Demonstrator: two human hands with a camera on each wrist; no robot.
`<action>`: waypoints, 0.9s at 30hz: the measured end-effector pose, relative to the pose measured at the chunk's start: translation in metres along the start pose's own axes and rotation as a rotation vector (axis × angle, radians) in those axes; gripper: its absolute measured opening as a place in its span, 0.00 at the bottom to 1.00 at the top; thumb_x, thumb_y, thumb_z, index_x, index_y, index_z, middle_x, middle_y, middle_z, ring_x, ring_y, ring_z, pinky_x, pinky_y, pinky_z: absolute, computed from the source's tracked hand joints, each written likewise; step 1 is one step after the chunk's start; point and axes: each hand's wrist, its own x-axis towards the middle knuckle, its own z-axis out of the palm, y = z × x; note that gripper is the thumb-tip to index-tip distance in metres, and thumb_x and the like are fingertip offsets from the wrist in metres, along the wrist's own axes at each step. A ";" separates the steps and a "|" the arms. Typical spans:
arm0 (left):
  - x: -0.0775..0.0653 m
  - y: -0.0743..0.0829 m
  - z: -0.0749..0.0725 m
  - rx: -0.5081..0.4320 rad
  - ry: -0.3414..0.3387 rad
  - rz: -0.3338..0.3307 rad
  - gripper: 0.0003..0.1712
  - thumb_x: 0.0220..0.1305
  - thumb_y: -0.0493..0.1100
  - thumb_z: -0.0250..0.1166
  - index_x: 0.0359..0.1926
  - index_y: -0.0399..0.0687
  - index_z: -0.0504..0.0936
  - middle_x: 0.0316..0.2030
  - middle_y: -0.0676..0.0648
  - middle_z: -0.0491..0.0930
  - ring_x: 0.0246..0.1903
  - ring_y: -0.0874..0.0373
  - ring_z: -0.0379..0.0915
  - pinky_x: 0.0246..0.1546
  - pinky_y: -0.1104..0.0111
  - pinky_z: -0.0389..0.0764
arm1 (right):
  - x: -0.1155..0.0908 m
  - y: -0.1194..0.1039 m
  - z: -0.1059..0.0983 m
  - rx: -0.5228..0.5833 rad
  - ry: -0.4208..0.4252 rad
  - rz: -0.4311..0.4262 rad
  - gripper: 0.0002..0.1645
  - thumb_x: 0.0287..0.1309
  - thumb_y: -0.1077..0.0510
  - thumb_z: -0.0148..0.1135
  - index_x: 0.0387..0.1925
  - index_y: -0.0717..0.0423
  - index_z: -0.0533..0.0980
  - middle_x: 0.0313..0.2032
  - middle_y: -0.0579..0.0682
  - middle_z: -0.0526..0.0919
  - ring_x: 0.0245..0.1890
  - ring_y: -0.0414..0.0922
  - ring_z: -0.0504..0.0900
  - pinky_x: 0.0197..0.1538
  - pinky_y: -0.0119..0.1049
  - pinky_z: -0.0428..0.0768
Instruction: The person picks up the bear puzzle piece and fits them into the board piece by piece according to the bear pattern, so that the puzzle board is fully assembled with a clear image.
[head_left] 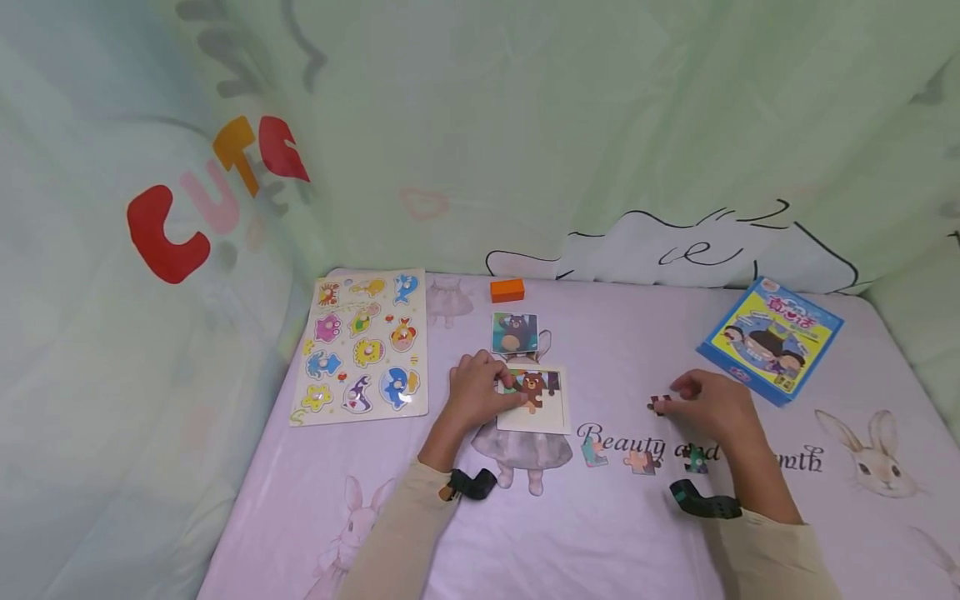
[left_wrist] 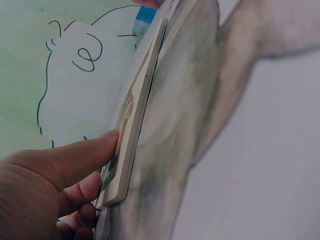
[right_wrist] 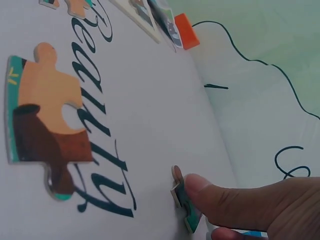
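My left hand (head_left: pixel 480 392) holds the wooden puzzle board (head_left: pixel 551 421) at its left side. Its thumb presses on the bear pieces in the board, and the other fingers curl at the edge in the left wrist view. Several pieces sit in the upper part of the board, around a brown bear (head_left: pixel 532 383); bare wood shows below. To the right, my right hand (head_left: pixel 712 408) pinches a small puzzle piece (right_wrist: pixel 189 207) between thumb and fingers, close over the cloth. Three loose pieces lie nearer me: a teal one (head_left: pixel 594 452), an orange one (head_left: pixel 642 462) and a dark green one (head_left: pixel 696 459).
Behind the board lies a bear picture card (head_left: pixel 515 333), with an orange block (head_left: pixel 507 290) farther back. A knobbed sea-animal puzzle (head_left: pixel 360 350) lies on the left. At the right back is a blue and yellow game box (head_left: pixel 772 340). Curtains hang behind the table.
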 end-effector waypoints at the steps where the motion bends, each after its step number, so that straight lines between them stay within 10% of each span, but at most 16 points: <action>1: 0.000 0.000 0.000 0.000 -0.002 -0.002 0.18 0.53 0.61 0.76 0.27 0.58 0.79 0.37 0.53 0.71 0.44 0.55 0.64 0.43 0.60 0.61 | 0.000 0.001 0.000 0.000 0.002 0.005 0.37 0.53 0.44 0.76 0.54 0.66 0.76 0.49 0.70 0.79 0.45 0.62 0.74 0.42 0.51 0.78; 27: 0.000 0.002 -0.002 -0.013 -0.011 -0.006 0.18 0.53 0.61 0.76 0.27 0.57 0.79 0.38 0.53 0.72 0.44 0.54 0.64 0.43 0.60 0.60 | -0.002 -0.004 0.006 0.007 -0.022 0.005 0.25 0.57 0.51 0.74 0.46 0.66 0.79 0.37 0.62 0.81 0.38 0.55 0.75 0.37 0.40 0.74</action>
